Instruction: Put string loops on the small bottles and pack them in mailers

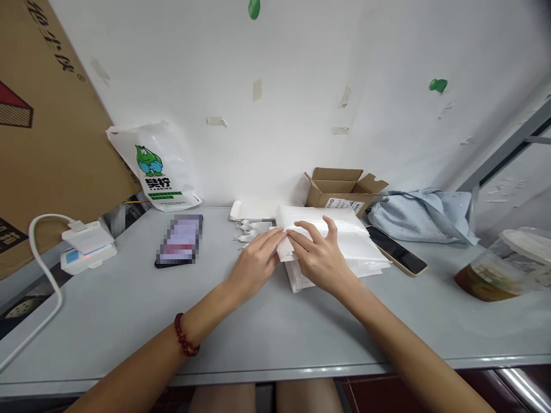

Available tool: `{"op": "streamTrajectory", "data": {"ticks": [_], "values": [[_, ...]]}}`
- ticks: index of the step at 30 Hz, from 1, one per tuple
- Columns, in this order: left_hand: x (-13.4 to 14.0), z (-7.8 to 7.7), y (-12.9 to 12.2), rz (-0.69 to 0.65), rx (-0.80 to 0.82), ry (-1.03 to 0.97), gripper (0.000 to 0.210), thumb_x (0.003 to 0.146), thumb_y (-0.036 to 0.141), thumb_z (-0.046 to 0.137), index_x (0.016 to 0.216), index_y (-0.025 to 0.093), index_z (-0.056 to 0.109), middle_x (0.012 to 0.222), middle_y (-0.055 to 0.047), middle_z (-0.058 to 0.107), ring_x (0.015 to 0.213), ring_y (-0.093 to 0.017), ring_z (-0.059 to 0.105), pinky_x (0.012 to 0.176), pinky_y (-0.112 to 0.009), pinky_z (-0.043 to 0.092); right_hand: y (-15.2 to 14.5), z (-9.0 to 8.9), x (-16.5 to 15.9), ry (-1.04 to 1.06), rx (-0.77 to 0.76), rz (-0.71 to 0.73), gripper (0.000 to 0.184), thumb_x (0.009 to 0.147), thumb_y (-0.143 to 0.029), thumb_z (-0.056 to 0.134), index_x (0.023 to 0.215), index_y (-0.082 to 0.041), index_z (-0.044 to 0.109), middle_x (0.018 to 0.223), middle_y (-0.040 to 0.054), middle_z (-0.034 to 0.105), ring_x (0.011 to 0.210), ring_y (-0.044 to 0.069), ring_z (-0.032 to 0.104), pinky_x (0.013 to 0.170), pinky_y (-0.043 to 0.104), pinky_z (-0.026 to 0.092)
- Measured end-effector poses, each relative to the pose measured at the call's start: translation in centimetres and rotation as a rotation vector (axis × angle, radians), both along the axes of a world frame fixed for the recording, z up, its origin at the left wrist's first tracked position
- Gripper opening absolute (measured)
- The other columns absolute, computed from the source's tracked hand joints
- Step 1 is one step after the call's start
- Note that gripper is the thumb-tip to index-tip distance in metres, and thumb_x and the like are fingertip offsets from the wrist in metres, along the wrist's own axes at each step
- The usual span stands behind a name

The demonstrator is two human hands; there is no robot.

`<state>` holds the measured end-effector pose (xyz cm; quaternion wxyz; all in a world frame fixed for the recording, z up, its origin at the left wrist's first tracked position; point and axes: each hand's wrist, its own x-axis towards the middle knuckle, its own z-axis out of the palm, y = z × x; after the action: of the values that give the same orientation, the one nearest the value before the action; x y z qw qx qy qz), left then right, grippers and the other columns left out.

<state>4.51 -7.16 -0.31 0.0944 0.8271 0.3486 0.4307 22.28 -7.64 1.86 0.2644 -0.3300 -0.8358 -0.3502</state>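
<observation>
A stack of white, translucent bubble-wrap bags (pixel 344 221) lies on the grey table in front of me. My left hand (pixel 256 261) pinches the left edge of the top bag, its fingers held together. From the other side my right hand (pixel 321 255) grips the same edge with thumb and forefinger, while its other fingers are raised. The fingertips of both hands meet at a small folded corner. Just behind my left hand lie several white tube-like items with thin tips (pixel 249 226), partly hidden by the hand and bags.
A pixelated phone (pixel 179 241) lies left, near a white charger with cable (pixel 88 246). Behind the bags stand an open cardboard box (pixel 340 192) and a flat white box (pixel 253 210). Rightward are another phone (pixel 398 250), a pale blue cloth bag (pixel 424 215) and a drink cup (pixel 495 275).
</observation>
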Motion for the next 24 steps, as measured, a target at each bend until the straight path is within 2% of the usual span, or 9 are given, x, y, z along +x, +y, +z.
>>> {"op": "streamTrajectory", "data": {"ticks": [4, 7, 11, 14, 18, 21, 24], "values": [[0.2, 0.1, -0.1, 0.004, -0.067, -0.071, 0.034, 0.087, 0.012, 0.039, 0.111, 0.019, 0.062, 0.114, -0.010, 0.065, 0.108, -0.022, 0.059, 0.095, -0.041, 0.046, 0.0, 0.1, 0.2, 0.027, 0.019, 0.003, 0.028, 0.085, -0.001, 0.044, 0.092, -0.021, 0.063, 0.087, 0.0018, 0.068, 0.103, 0.022, 0.056, 0.101, 0.052, 0.018], [0.3, 0.3, -0.1, 0.018, -0.145, -0.133, 0.026, 0.088, 0.017, 0.042, 0.102, 0.020, 0.064, 0.102, -0.008, 0.068, 0.093, -0.021, 0.062, 0.083, -0.036, 0.049, 0.0, 0.4, 0.5, 0.083, 0.007, 0.002, 0.026, 0.086, -0.004, 0.046, 0.094, -0.023, 0.062, 0.087, 0.0009, 0.068, 0.104, 0.021, 0.056, 0.102, 0.051, 0.017], [1.1, 0.6, -0.2, 0.063, -0.363, -0.330, 0.018, 0.087, 0.031, 0.049, 0.086, 0.020, 0.063, 0.080, -0.004, 0.063, 0.071, -0.018, 0.059, 0.066, -0.030, 0.051, 0.1, 1.0, 1.0, 0.165, 0.041, -0.017, 0.023, 0.087, -0.009, 0.048, 0.097, -0.025, 0.061, 0.087, 0.0010, 0.068, 0.099, 0.020, 0.057, 0.102, 0.049, 0.018], [2.1, 0.8, -0.5, -0.016, -0.523, -0.527, 0.017, 0.083, 0.035, 0.055, 0.080, 0.019, 0.060, 0.074, -0.002, 0.060, 0.066, -0.016, 0.057, 0.063, -0.029, 0.052, 0.5, 1.4, 1.5, 0.227, 0.076, -0.034, 0.028, 0.086, -0.005, 0.045, 0.096, -0.026, 0.061, 0.084, 0.0001, 0.067, 0.095, 0.019, 0.057, 0.101, 0.048, 0.019], [2.9, 0.9, -0.9, -0.162, -0.770, -0.639, 0.024, 0.076, 0.036, 0.064, 0.088, 0.016, 0.059, 0.061, 0.001, 0.057, 0.056, -0.014, 0.056, 0.057, -0.029, 0.050, 1.5, 1.3, 2.4, 0.200, 0.046, -0.020, 0.033, 0.083, 0.003, 0.041, 0.090, -0.022, 0.062, 0.078, 0.0004, 0.068, 0.090, 0.018, 0.057, 0.095, 0.043, 0.026], [2.9, 0.7, -0.8, -0.165, -0.889, -0.654, 0.039, 0.073, 0.035, 0.068, 0.102, 0.013, 0.056, 0.053, 0.004, 0.056, 0.048, -0.013, 0.053, 0.052, -0.027, 0.047, 2.6, 0.7, 2.9, 0.169, -0.036, -0.014, 0.030, 0.082, 0.003, 0.042, 0.083, -0.019, 0.063, 0.073, 0.0016, 0.067, 0.085, 0.018, 0.056, 0.088, 0.038, 0.031], [2.7, 0.4, -0.6, -0.172, -0.965, -0.636, 0.039, 0.074, 0.035, 0.068, 0.103, 0.013, 0.055, 0.050, 0.005, 0.056, 0.043, -0.011, 0.051, 0.047, -0.025, 0.043, 3.5, 0.0, 3.1, 0.162, -0.115, 0.004, 0.026, 0.083, 0.000, 0.045, 0.080, -0.017, 0.063, 0.069, 0.0017, 0.066, 0.082, 0.017, 0.055, 0.082, 0.035, 0.032]]}}
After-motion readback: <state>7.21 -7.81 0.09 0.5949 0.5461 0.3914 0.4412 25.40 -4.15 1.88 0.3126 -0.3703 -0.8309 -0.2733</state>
